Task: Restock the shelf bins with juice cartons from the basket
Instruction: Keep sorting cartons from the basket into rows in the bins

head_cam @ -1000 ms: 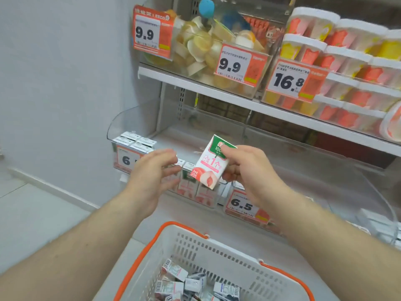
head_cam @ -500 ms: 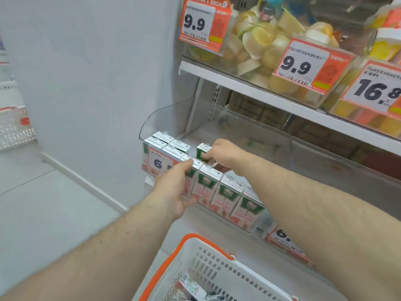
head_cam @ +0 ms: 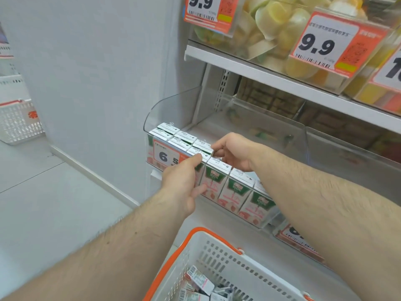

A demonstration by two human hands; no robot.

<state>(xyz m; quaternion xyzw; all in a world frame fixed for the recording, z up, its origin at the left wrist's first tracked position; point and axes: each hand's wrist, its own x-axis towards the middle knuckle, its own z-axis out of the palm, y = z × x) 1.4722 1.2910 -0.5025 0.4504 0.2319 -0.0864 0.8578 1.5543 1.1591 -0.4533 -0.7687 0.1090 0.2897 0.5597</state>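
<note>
A person seats a juice carton [head_cam: 202,146] into the second row of a clear shelf bin [head_cam: 173,105], beside the front row of cartons [head_cam: 234,187] that face out with green-and-pink panels. The right hand [head_cam: 233,152] reaches in from behind the row, its fingers curled against the carton's far side; the left hand [head_cam: 184,181] rests against the front of the bin, thumb on the carton tops and fingers lying along the carton faces, apparently steadying them. Whether the right hand grips the carton or merely nudges it into line cannot be told.

Done well, the step would seem to call for pressing the carton upright and square against its neighbours, label turned the same way, while the left hand keeps the front row from tipping forward. Only then should either hand go back to the basket [head_cam: 217,257], white with an orange rim, which sits below the shelf with more cartons [head_cam: 199,281] lying loose in it.

Much is obscured. The right forearm covers the bin's right end, so how many gaps remain is unclear. The price tag [head_cam: 166,156] is partly covered by the left hand, and the basket is cut off by the bottom edge. The carton print is too small to read beyond "100%". The neighbouring bin [head_cam: 347,148] shows only reflections.
</note>
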